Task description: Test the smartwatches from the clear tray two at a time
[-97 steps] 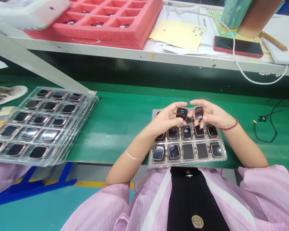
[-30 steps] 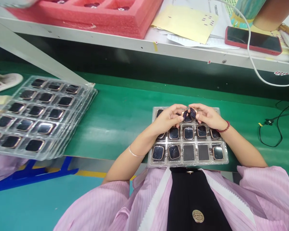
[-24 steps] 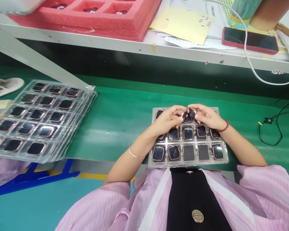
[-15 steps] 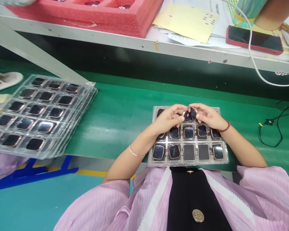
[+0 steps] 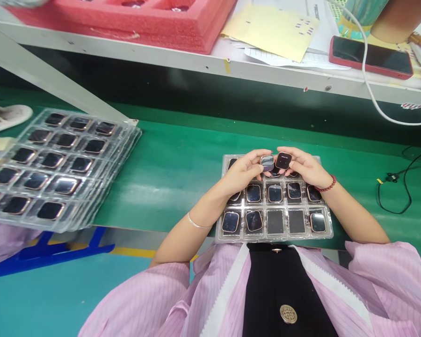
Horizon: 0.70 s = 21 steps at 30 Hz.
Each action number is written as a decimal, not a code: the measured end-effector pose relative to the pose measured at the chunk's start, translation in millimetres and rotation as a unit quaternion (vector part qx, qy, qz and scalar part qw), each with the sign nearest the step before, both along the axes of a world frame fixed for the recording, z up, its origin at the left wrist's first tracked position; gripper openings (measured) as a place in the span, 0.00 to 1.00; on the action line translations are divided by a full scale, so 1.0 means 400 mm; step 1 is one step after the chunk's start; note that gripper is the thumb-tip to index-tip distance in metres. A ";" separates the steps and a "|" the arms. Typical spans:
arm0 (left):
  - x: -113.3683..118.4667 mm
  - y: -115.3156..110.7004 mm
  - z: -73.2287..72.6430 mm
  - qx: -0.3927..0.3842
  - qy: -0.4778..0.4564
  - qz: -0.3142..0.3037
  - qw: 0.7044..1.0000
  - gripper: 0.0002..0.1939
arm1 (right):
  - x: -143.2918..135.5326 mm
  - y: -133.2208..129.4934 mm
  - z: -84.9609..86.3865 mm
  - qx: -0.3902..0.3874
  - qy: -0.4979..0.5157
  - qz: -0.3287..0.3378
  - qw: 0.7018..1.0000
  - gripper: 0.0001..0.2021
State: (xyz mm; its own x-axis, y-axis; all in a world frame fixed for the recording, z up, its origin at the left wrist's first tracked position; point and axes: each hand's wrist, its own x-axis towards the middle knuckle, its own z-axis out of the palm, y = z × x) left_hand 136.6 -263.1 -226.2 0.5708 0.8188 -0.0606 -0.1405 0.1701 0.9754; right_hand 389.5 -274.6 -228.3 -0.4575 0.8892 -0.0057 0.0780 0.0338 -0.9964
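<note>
My left hand is closed on a square watch-like piece with a pale, reflecting face. Right beside it, my right hand grips another square piece, whose dark face shows small light marks. Both pieces are held above the far rows of a clear plastic tray. Square dark pieces with gold-coloured edges lie in many of its pockets. In the near row, two middle pockets hold no such piece. My hands hide part of the far row.
A stack of clear trays with similar pieces stands at the left on the green bench. The shelf above carries red foam, papers, a phone and a white cable. A black cord lies at right.
The two held pieces have turned so that their faces now show more fully. The fingers have shifted slightly around them. The tray has stayed in place.
</note>
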 end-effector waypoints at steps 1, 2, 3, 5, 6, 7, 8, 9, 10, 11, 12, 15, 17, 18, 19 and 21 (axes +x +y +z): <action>0.001 0.000 0.002 -0.001 -0.001 0.002 1.000 0.23 | -0.001 0.001 0.001 0.000 -0.002 -0.001 1.000 0.24; 0.002 -0.001 0.003 -0.002 -0.001 0.003 1.000 0.24 | -0.001 0.001 0.001 0.000 -0.002 -0.001 1.000 0.23; 0.002 -0.002 0.003 -0.005 -0.001 0.003 1.000 0.24 | -0.002 0.001 0.002 0.001 -0.002 0.002 1.000 0.23; 0.003 -0.004 0.003 -0.012 0.000 0.003 1.000 0.24 | -0.005 -0.002 0.002 0.001 -0.003 0.007 1.000 0.21; 0.004 -0.006 0.003 -0.015 0.001 0.003 1.000 0.24 | -0.006 -0.004 0.003 0.000 -0.003 0.009 1.000 0.19; 0.004 -0.008 0.004 -0.017 0.003 0.003 1.000 0.24 | -0.008 -0.005 0.004 0.000 -0.005 0.012 1.000 0.18; 0.005 -0.009 0.005 -0.017 0.004 0.005 1.000 0.24 | -0.009 -0.007 0.006 0.000 -0.006 0.014 1.000 0.17; 0.005 -0.010 0.006 -0.015 0.005 0.006 1.000 0.24 | -0.009 -0.008 0.007 0.001 -0.009 0.017 1.000 0.17; 0.006 -0.011 0.007 -0.012 0.007 0.007 1.000 0.24 | -0.009 -0.008 0.008 0.002 -0.011 0.019 1.000 0.17; 0.007 -0.010 0.008 -0.009 0.010 0.007 1.000 0.24 | -0.009 -0.006 0.010 0.002 -0.014 0.022 1.000 0.18; 0.008 -0.008 0.008 -0.006 0.014 0.008 1.000 0.24 | -0.009 -0.004 0.011 0.001 -0.016 0.024 1.000 0.19; 0.010 0.001 0.005 0.000 0.032 0.005 0.999 0.24 | -0.009 0.001 0.018 0.002 -0.011 0.019 1.000 0.20; 0.011 -0.002 0.009 0.013 0.043 0.002 0.999 0.19 | -0.009 -0.010 0.032 0.023 -0.009 -0.011 1.000 0.16; 0.011 -0.010 0.016 0.032 0.051 -0.003 0.998 0.15 | -0.009 -0.024 0.042 0.045 -0.019 -0.033 0.998 0.14; 0.011 -0.023 0.028 0.064 0.063 -0.014 0.996 0.11 | -0.007 -0.044 0.055 0.078 -0.039 -0.054 0.995 0.11; 0.012 -0.064 0.060 0.164 0.099 -0.067 0.979 0.05 | -0.003 -0.102 0.084 0.168 -0.109 -0.078 0.977 0.06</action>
State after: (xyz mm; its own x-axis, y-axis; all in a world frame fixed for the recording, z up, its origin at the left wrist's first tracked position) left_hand 141.3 -288.8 -202.3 0.6784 0.7309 0.0741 0.0580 -0.1538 0.9864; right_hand 388.2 -315.5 -194.9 -0.3369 0.9164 0.2162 0.3163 0.3264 -0.8907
